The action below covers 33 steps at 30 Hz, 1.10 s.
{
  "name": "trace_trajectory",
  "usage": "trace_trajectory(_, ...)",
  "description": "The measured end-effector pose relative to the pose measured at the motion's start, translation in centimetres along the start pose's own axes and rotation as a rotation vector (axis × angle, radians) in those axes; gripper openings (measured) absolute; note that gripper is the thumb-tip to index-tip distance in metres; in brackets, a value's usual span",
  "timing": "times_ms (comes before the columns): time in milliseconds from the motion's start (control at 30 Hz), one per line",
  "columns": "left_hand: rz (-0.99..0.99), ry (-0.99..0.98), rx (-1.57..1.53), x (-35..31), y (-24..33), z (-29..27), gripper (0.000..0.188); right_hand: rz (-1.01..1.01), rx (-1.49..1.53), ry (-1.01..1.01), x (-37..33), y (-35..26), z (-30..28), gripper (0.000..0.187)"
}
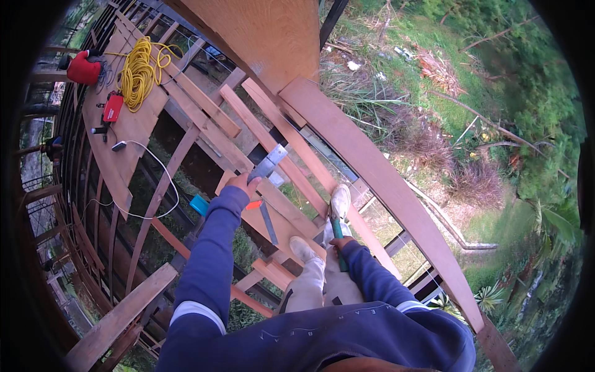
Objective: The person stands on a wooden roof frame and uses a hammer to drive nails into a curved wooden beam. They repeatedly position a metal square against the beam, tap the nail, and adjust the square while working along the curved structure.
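L hand (245, 183) fingers pinch near end of grey metal piece (269, 163), prob. to leave its far end free over the boards (248, 119); R hand (341, 242) fingers wrap green handle (336, 228) near right shoe (340, 200), prob. for control.

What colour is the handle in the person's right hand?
The handle is green, best seen in the head view.

Six o'clock, there they are: pale letters strung in an arc across the navy sweatshirt (297, 338) | ten o'clock: red box (113, 108), pale marking, too small to read!
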<state>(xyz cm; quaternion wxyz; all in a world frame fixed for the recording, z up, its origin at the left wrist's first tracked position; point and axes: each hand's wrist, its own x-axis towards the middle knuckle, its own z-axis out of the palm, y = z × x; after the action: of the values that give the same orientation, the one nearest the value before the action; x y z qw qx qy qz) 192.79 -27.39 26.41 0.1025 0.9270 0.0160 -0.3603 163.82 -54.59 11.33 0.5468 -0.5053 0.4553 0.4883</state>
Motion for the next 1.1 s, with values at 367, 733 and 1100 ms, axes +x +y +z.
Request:
trace_trajectory(367, -0.356, -0.598, -0.191, -31.2, -26.4, 37.0, 0.048, 0.014, 0.316, 0.119, -6.7, 16.2, -7.5, 0.021)
trace_trajectory(733, -0.429, -0.332, -0.821, -26.3, -21.0, 22.8, 0.034, 0.198, 0.268, 0.340, -14.8, 32.9, 0.5, 0.021)
trace_trajectory(1100, -0.098, -0.577, -0.436, -26.7, -12.6, 27.0, 0.030, 0.077, -0.057, 0.515, -15.0, 35.7, -2.3, 0.041)
